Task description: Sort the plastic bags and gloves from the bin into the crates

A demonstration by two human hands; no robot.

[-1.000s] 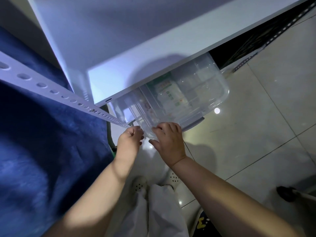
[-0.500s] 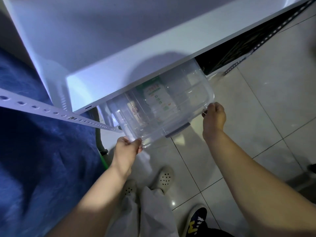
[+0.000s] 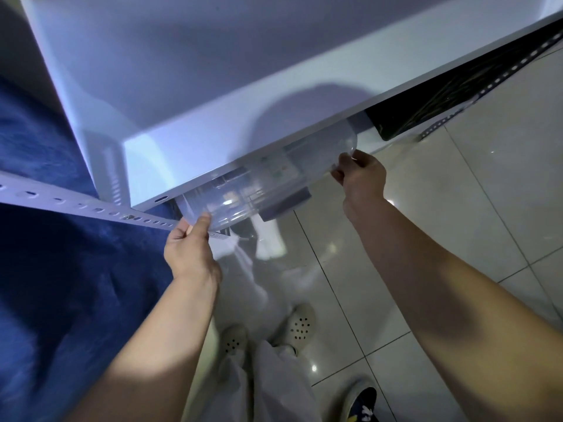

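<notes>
Overhanging everything, one white worktop (image 3: 213, 86) hides most of one clear bin (image 3: 243, 196) beneath its near edge. Blue fabric (image 3: 61, 269) fills the left, crossed by one perforated rail (image 3: 91, 208). Left hand (image 3: 190, 251) pinches the bin's left corner; right hand (image 3: 361, 175) grips its right corner. Two pale clogs (image 3: 300, 325) stand on tiled floor (image 3: 457, 208).

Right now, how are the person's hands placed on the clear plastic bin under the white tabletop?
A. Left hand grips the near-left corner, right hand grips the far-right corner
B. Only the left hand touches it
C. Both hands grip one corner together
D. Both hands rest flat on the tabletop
A: the left hand pinches the near-left corner of the clear bin, while the right hand holds its rim at the opposite end, below the white tabletop.
</notes>
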